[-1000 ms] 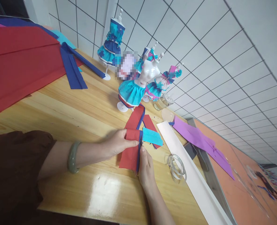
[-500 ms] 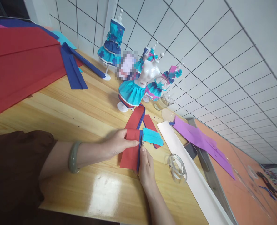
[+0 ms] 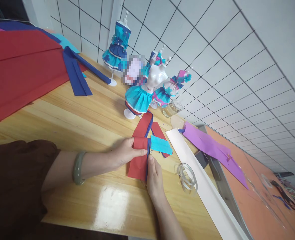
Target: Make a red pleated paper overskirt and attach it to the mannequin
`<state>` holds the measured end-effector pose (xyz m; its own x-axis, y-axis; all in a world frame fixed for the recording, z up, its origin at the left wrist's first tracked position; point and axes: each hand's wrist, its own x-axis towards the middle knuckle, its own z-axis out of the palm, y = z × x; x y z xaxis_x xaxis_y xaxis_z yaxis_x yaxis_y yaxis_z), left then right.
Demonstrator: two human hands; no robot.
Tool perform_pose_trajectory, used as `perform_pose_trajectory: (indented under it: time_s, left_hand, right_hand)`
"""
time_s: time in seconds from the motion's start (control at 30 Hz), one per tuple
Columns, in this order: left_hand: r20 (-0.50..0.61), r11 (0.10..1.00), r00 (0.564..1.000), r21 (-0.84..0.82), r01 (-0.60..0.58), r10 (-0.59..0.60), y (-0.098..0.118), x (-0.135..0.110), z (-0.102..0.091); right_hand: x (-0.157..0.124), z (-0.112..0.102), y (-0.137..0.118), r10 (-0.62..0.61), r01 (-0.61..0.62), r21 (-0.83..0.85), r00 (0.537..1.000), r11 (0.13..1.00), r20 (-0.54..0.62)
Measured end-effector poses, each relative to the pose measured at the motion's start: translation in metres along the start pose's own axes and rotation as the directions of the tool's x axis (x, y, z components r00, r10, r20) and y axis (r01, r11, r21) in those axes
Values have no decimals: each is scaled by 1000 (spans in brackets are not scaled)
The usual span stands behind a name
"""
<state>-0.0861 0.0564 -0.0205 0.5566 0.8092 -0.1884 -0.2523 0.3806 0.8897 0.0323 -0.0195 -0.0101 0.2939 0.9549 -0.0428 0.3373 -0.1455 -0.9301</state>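
Between thumb and fingers, my left hand [image 3: 124, 153] pinches a red paper strip [image 3: 137, 166] with a dark blue edge. My right hand [image 3: 154, 176] is closed around scissors [image 3: 149, 149]; only their short dark blades show, lying along the blue edge, and the handles are hidden in my palm. A small turquoise paper piece [image 3: 161, 145] lies just right of the blades. Behind it are more red paper pieces [image 3: 159, 131] with blue edging. Beyond my hands stands a white dress form [image 3: 157, 77] wearing a turquoise ruffled skirt.
More dressed forms [image 3: 120, 41] stand near the tiled wall with a glass jar [image 3: 172, 108]. Large red paper [image 3: 25, 66] covers the left. On the right are a roll of clear tape [image 3: 187, 176], a long white strip [image 3: 199, 180] and purple paper [image 3: 212, 146].
The whole view has shifted slightly. Both hands keep almost the same position on the red strip, with the blades still at its blue edge.
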Motion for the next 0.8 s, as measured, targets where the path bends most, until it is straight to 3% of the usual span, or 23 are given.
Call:
perform_pose_trajectory:
  time_s: [0.3,0.47,0.63,0.8]
  left_hand:
    - [39,999,999,-42,30,-29,0,1,0]
    - [116,981,993,-184,56,-35,4,2,-4]
    - [202,949,978,-293,119,-60,9,-1,-4]
    - [217,944,970,-283,172,-111,10,-6,0]
  right_hand:
    - [-1,-3,6,30,-30,-15,999,999,33]
    - [-2,-17,4,64,-64,-4,982,998,179]
    - [0,-49,-5,161,-175,-3,897,985,412]
    - [-9,-82,-1,127,-227,126,837,966,533]
